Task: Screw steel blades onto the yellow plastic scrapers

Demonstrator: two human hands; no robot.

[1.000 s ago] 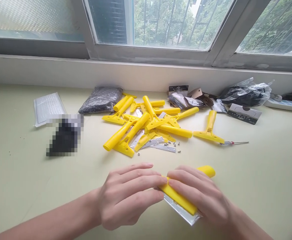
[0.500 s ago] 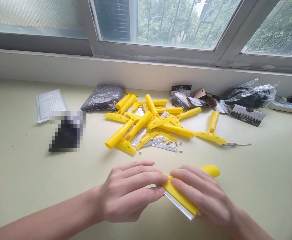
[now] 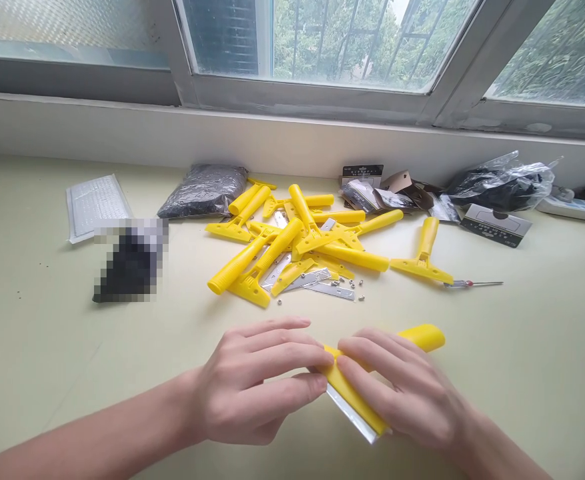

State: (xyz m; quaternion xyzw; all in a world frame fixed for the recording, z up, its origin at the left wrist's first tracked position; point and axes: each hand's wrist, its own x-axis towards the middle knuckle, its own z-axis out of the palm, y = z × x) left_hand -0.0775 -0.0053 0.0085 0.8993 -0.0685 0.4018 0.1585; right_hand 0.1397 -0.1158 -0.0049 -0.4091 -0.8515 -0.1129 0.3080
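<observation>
Between my hands is a yellow scraper (image 3: 353,395) with a silver blade along its head's lower left edge. Its handle points away to the upper right. My left hand (image 3: 262,383) pinches the upper left end of the head between thumb and fingers. My right hand (image 3: 406,390) wraps over the head and the start of the handle, its fingertips pressing on the yellow plastic. Part of the head lies hidden under the fingers. Beyond my hands lies a pile of yellow scrapers (image 3: 272,257) with loose blades (image 3: 331,289) and small screws or nuts (image 3: 361,298).
A separate yellow scraper (image 3: 425,263) lies right of the pile, touching a thin screwdriver (image 3: 485,283). Behind are a dark plastic-wrapped packet (image 3: 205,190), black cards (image 3: 495,227) and a clear bag with black contents (image 3: 502,183). At left are a pale packet (image 3: 97,207) and a blurred dark object (image 3: 129,263).
The scraper's head has swung slightly, its lower blade end shifting left and a little down. Both hands keep their grip. The whole view has shifted slightly.
</observation>
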